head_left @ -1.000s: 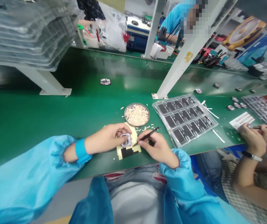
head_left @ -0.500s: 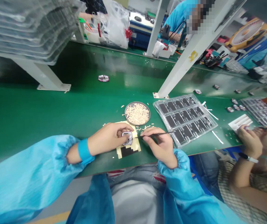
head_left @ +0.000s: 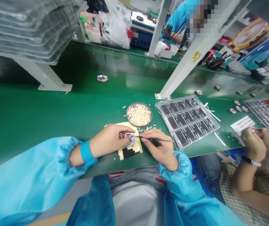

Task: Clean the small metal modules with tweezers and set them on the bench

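My left hand [head_left: 109,139] is closed on a small rounded-square watch case [head_left: 129,139], with the thumb resting over its open face. Under the case lies a yellow backing sheet [head_left: 138,147] with a stepped patch of black stickers [head_left: 130,152]. Thin dark tweezers [head_left: 158,139] are pinched in my right hand [head_left: 159,147], their tips pointing left at the right edge of the case. Whether the tips hold anything is too small to tell. Just beyond my hands stands a round dish [head_left: 139,115] full of small pale pieces, some of them scattered around it.
A clear tray [head_left: 187,121] of dark screen-like parts lies to the right. One case [head_left: 102,78] sits on the green belt farther back. White posts [head_left: 181,59] rise from the bench, and stacked plastic trays [head_left: 28,28] hang upper left. A co-worker's hands [head_left: 254,142] work at far right.
The tweezers have swung in my right hand, the rear end dropping, and their tips are nearer the case's edge. The case has shifted slightly right. On the belt, the lone case moved slightly left.
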Tool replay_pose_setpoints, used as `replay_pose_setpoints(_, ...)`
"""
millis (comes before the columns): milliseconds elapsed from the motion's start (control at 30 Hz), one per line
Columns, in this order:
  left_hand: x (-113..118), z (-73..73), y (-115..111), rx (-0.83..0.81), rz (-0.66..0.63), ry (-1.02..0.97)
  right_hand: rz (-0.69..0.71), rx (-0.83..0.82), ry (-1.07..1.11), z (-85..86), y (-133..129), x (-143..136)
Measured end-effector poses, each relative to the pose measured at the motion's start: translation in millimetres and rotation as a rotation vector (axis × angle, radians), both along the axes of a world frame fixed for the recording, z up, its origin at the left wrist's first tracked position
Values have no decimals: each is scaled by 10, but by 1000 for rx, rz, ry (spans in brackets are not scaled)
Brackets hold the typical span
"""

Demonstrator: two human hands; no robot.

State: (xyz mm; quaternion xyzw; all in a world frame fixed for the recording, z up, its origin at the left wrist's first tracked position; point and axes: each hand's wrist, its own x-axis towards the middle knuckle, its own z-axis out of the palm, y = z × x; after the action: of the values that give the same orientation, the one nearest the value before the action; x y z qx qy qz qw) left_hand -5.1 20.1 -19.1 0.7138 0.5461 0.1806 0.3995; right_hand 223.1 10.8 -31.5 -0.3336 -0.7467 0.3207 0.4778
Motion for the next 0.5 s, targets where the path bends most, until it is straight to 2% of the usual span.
replay_pose_setpoints(367,-4,30,-5,11,-26,7,1,-12,-21,23,-27,7)
replay_pose_setpoints(500,-16,37,-15,22,-38,8,41,-25,-59,35,-39,23)
